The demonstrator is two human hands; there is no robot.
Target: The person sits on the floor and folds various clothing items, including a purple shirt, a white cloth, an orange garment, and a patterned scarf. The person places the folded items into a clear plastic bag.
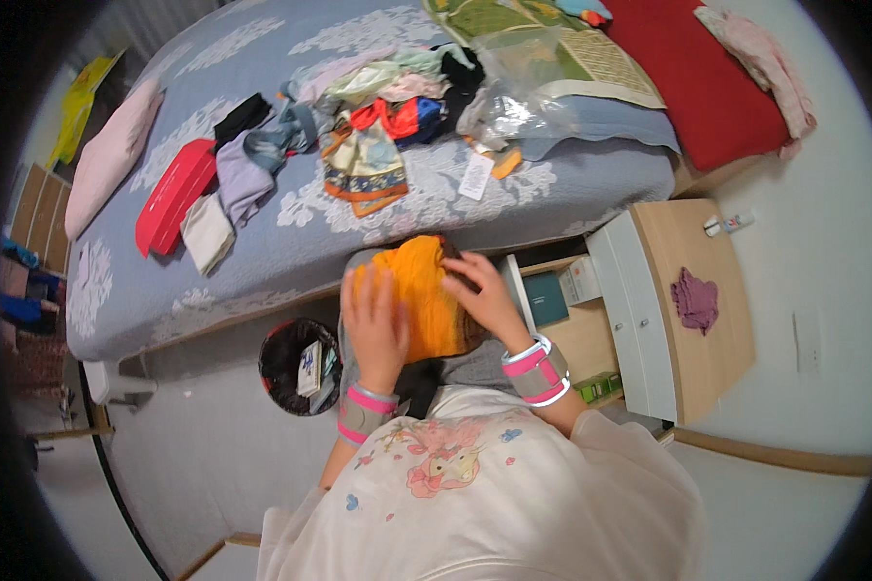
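A bundle of orange cloth (423, 298) with a dark brown edge lies on my lap, in front of the bed. My left hand (375, 319) rests flat over its left side, fingers spread and slightly blurred. At the bundle's upper right, my right hand (483, 294) touches the brown edge with bent fingers; whether it pinches the cloth I cannot tell. On the bed just beyond lie a patterned scarf (367, 167) with orange trim, a heap of mixed cloths (378, 83) and a white tag (476, 176).
A lined waste bin (272, 374) stands left of my legs. An open drawer (514, 287) and a wooden cabinet (643, 319) are at the right, with a folded purple cloth (695, 301) on top. A red case (176, 196) lies on the bed's left part.
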